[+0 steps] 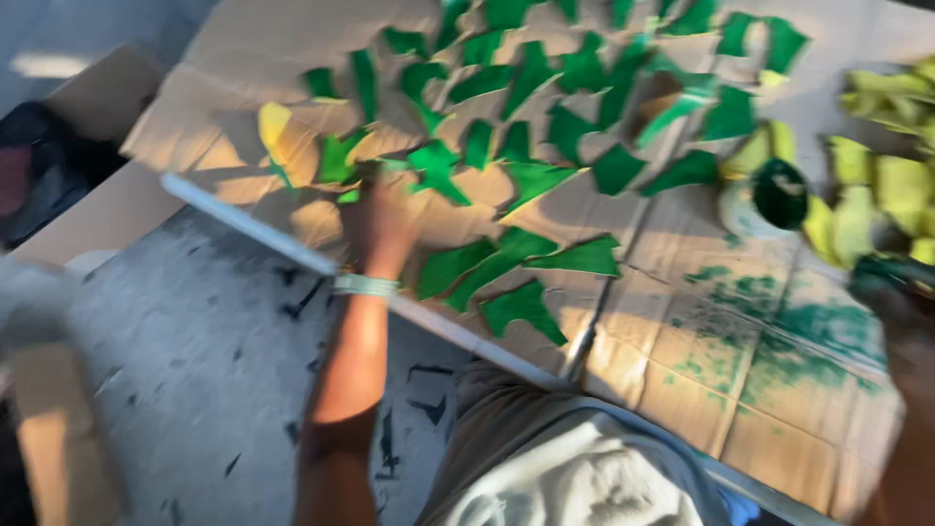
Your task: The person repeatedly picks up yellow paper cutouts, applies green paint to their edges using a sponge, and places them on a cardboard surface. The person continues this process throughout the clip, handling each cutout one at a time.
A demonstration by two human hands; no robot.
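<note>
Reaching far across the flattened cardboard sheet (623, 321), the left hand (382, 226) lies on or just beside the green painted pieces (438, 170); blur hides whether it grips one. They spread rightward and farther off, with long pieces (506, 263) just right of its wrist. Farther right stands a paint pot (765, 195), then yellow pieces (877, 185). At the right edge only an arm shows, so its hand's state is unknown. Grey speckled floor (195, 370) lies near left.

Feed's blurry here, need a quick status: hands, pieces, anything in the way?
Left hand reaching onto the cardboard sheet, at the green painted pieces; grip unclear from blur. Right hand not clearly in view. Paint tub sits right of them, nothing blocking.
</note>
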